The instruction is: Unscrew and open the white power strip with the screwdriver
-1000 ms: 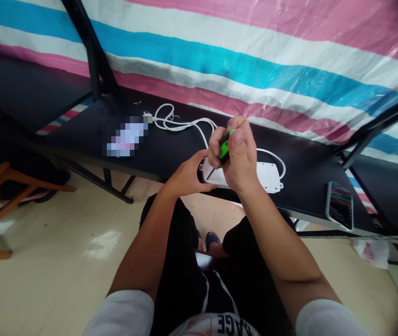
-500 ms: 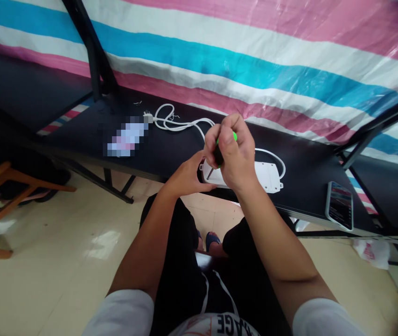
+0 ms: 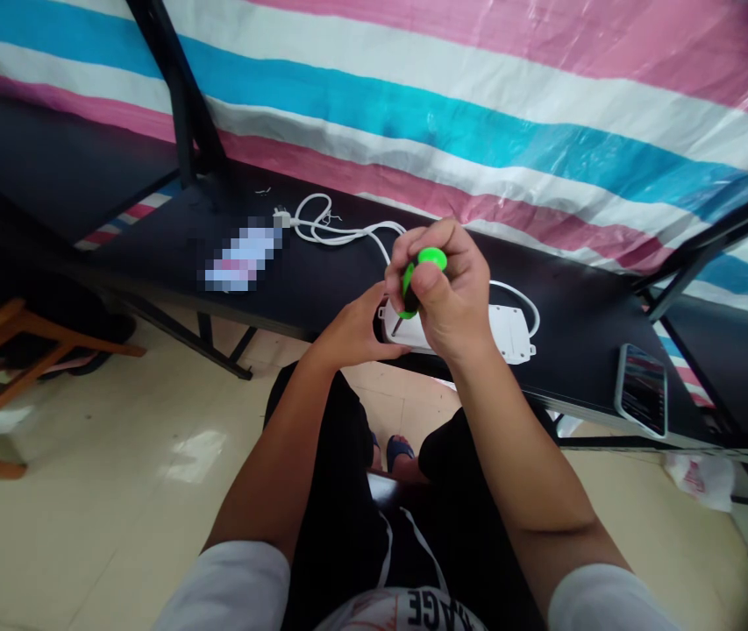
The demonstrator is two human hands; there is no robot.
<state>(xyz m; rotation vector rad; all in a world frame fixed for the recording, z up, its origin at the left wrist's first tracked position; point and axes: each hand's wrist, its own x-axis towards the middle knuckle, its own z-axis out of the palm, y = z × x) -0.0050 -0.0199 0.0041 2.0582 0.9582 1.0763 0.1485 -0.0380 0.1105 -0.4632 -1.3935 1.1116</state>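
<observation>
Evidently, our left hand (image 3: 361, 333) cups one end of the white power strip (image 3: 510, 335), thumb and fingers spread across its width, likely to steady it near the edge of the black table (image 3: 574, 355). Our right hand (image 3: 462, 302) wraps tightly around the green-and-black screwdriver (image 3: 432, 258), tip down at that end, probably for firm pressure. The white cord (image 3: 347, 236) loops behind.

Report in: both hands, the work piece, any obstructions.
Left hand gripping white power strip at one end. Right hand holding green-black screwdriver, tip at strip's near-left corner. White cord lies behind, clear of the tip.
</observation>
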